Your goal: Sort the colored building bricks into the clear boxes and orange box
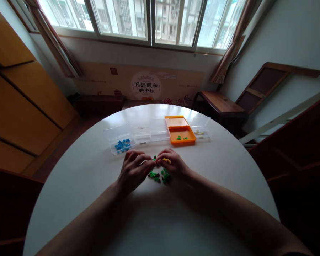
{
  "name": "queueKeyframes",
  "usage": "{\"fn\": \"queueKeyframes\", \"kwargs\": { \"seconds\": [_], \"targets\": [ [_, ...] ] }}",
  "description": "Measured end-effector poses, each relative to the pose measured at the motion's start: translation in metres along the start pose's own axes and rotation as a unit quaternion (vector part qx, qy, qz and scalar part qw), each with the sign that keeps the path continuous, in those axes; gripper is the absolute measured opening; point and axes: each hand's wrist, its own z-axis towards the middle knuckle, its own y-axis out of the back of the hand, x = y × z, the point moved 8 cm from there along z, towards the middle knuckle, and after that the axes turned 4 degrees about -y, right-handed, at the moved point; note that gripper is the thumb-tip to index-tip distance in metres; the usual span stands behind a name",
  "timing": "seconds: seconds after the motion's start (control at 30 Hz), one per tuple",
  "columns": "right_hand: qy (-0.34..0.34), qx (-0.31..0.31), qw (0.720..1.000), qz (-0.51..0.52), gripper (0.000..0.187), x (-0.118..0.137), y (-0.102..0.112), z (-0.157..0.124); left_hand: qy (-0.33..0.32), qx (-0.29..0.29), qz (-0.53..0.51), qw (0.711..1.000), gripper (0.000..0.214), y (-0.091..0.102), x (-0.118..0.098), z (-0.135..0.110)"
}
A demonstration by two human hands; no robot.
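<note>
Both hands meet over the middle of the white round table [101, 188]. My left hand [134, 169] is closed in a pinch, its fingertips close to those of the other hand; whatever they grip is hidden. In the curled fingers of my right hand [174, 163] a small yellow piece [167, 161] shows. Beneath the fingers lies a loose heap of small green pieces [154, 175], with some dark brown ones among them. More green bits [165, 176] sit just below my right hand.
Beyond the hands stands a row of boxes. A clear box [112, 147] holds several blue pieces [122, 145]. Clear boxes [160, 134] stand beside an open orange box [182, 143] with green bits inside. At the right, another clear box [206, 134] holds pale pieces.
</note>
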Motion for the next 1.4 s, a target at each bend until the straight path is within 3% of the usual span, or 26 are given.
{"fn": "queueKeyframes", "kwargs": {
  "seconds": [0.13, 0.17, 0.3, 0.37, 0.43, 0.6, 0.87, 1.13, 1.4],
  "targets": [
    [-0.005, 0.003, 1.000, 0.029, 0.018, 0.001, 0.006, -0.004, 0.035, -0.017, 0.003, 0.999, 0.007, 0.002, 0.010, -0.002],
    [0.003, 0.014, 0.999, 0.028, 0.028, 0.001, 0.007, -0.005, 0.057, -0.029, 0.012, 0.998, 0.006, 0.004, 0.017, -0.004],
    [0.073, 0.124, 0.988, -0.055, 0.102, 0.000, 0.001, -0.016, 0.195, -0.113, 0.065, 0.972, 0.005, 0.019, 0.055, -0.023],
    [0.087, 0.181, 0.974, -0.109, 0.117, -0.005, -0.005, -0.023, 0.265, -0.143, 0.088, 0.949, 0.009, 0.025, 0.075, -0.037],
    [0.085, 0.215, 0.962, -0.147, 0.122, -0.010, -0.010, -0.027, 0.311, -0.156, 0.106, 0.931, 0.013, 0.027, 0.090, -0.048],
    [0.079, 0.224, 0.950, -0.202, 0.114, -0.008, -0.017, -0.031, 0.369, -0.160, 0.107, 0.909, 0.020, 0.025, 0.108, -0.063],
    [0.084, 0.218, 0.941, -0.243, 0.108, 0.004, -0.025, -0.025, 0.344, -0.156, 0.076, 0.923, 0.019, 0.023, 0.092, -0.047],
    [0.145, 0.247, 0.923, -0.256, 0.064, 0.019, -0.038, -0.020, 0.291, -0.148, 0.053, 0.944, 0.013, 0.018, 0.075, -0.032],
    [0.180, 0.196, 0.930, -0.254, 0.040, 0.027, -0.034, -0.018, 0.232, -0.129, 0.043, 0.963, 0.008, 0.022, 0.061, -0.021]
  ]
}}
